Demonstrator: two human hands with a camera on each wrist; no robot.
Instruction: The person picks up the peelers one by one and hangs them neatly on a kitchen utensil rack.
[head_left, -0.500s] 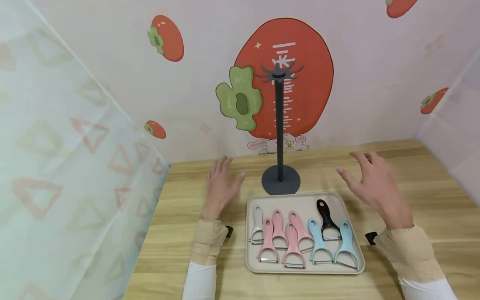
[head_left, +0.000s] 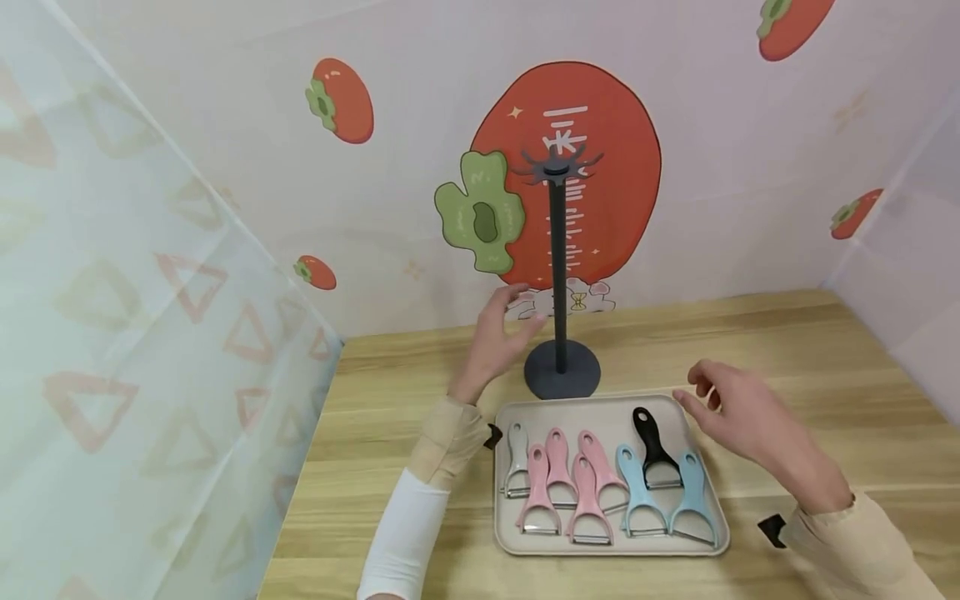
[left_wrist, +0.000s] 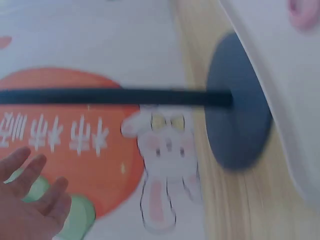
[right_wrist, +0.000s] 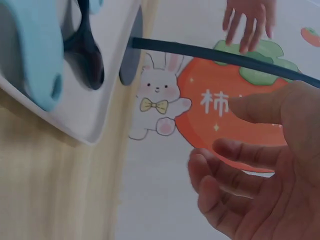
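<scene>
Beside the dark stand [head_left: 558,267], my left hand [head_left: 495,343] is raised near its pole, fingers parted and holding nothing. My right hand [head_left: 750,417] hovers past the tray's right rear corner, fingers loosely bent, with nothing between them; the right wrist view shows the same bare palm [right_wrist: 270,190]. On the beige tray [head_left: 600,406] lie several peelers: a black peeler [head_left: 651,437] nearest my right hand, two light blue peelers [head_left: 634,475], several pink peelers [head_left: 537,483] and a grey-white peeler [head_left: 517,450] at the left. Curved hooks [head_left: 557,169] ring the stand's top.
The stand's round base [head_left: 562,369] sits right behind the tray on the wooden table [head_left: 390,383]. A wall sheet [head_left: 405,208] printed with persimmons rises at the table's back edge. A pale patterned sheet [head_left: 172,333] hangs along the left side.
My left hand has moved right and up toward the stand's pole. My right hand has come down toward the tray's right rear corner, its fingers bending more. The head view has tilted slightly.
</scene>
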